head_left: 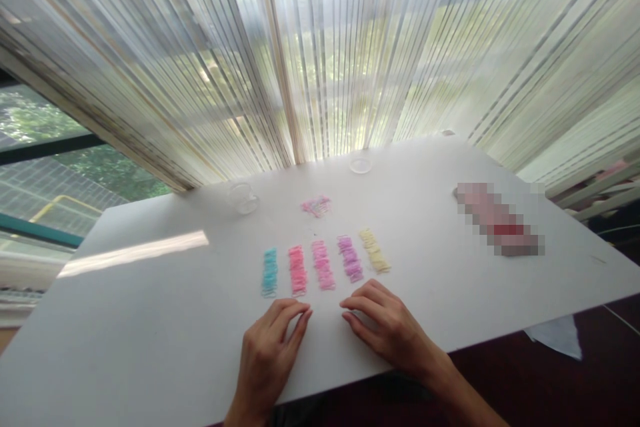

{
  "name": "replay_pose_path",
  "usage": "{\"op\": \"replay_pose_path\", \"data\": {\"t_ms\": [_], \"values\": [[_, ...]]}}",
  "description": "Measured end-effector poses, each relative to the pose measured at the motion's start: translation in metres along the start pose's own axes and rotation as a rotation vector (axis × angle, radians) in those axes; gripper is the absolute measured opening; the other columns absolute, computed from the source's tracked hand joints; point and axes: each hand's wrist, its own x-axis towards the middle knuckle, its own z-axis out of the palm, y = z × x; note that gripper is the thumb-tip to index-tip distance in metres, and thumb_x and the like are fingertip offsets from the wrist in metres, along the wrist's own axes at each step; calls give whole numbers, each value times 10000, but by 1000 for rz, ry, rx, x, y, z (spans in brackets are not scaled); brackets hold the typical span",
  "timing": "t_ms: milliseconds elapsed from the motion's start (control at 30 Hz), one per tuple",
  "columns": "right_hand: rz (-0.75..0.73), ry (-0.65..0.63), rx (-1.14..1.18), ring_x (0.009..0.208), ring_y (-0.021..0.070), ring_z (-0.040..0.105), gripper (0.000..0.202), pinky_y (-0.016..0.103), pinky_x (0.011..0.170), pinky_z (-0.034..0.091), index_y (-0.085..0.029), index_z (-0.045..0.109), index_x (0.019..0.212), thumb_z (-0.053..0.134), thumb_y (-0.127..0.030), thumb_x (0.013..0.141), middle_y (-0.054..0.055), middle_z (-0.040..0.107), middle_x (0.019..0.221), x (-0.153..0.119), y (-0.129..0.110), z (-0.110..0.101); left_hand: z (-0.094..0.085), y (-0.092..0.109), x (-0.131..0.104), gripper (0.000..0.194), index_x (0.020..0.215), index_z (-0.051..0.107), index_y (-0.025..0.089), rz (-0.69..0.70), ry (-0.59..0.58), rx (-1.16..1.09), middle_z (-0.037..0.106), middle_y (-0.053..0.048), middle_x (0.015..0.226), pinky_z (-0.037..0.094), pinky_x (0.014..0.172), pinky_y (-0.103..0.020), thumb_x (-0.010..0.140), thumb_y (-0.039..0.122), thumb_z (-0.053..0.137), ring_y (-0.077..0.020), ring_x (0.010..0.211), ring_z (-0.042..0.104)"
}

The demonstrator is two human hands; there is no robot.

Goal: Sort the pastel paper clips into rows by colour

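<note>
- The left hand, at the lower centre of the frame, is loosely curved, its thumb and index fingertips almost meeting. Whether anything tiny lies between them I cannot tell. It is nearest the lower end of the coral-red column of small, slim pieces, probably clips or pins.
- The right hand, just right of lower centre, is half curled, with a narrow gap between thumb and index finger and nothing visible in it. It is near the lower ends of the purple column of slim pieces and the pale yellow column of slim pieces.
- The columns stand side by side across the centre of the frame: the turquoise column of slim pieces at the left end, then coral-red, the pink column of slim pieces, purple and yellow. The bare gaps between them seem meant to keep each colour apart, and the stacking makes each group easy to see.
- Above them, a loose, mostly pink heap of similar pieces lies jumbled, apparently set away from the ordered rows.
- A clear, round plastic container sits upper left of the heap and a clear, shallow round piece upper right, perhaps its lid, both probably pushed back to leave working room on the white tabletop.
</note>
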Motion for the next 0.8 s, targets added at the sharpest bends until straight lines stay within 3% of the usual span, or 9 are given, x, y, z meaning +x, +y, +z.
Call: {"op": "replay_pose_path", "data": {"t_ms": [133,300,467,600,800], "values": [[24,10,17,820,206,656,134,340,721,582,-227,688,1083,602,-161,1004,52,719,893,-1,2,1,-25,-30,-5,167,983,750,217,-100,79,28,764,-37,929,584,636,-208,1010,333,634,-137,730,718],[35,11,21,807,204,660,146,337,711,577,-234,692,1067,594,-150,1000,45,715,877,-1,2,0,-43,-53,-12,311,930,782,219,-183,13,85,778,-39,903,585,610,-211,1005,464,606,-137,669,705],[44,8,25,808,202,661,152,331,713,572,-238,688,1058,594,-135,999,43,708,879,0,1,0,-40,-57,-17,265,984,778,239,-199,-14,170,773,-28,950,595,695,-214,1010,439,606,-147,760,733],[45,6,33,808,195,666,148,319,717,572,-235,689,1053,601,-131,995,40,705,880,0,1,0,-39,-57,-16,303,1080,752,225,-213,33,221,751,-25,942,569,618,-220,1006,477,603,-125,637,668],[55,2,39,807,193,670,151,313,714,573,-238,688,1054,597,-132,996,38,701,881,-1,1,-1,-40,-44,-16,264,963,744,231,-98,36,272,743,-13,945,563,650,-192,1041,406,563,-131,752,740]]}}
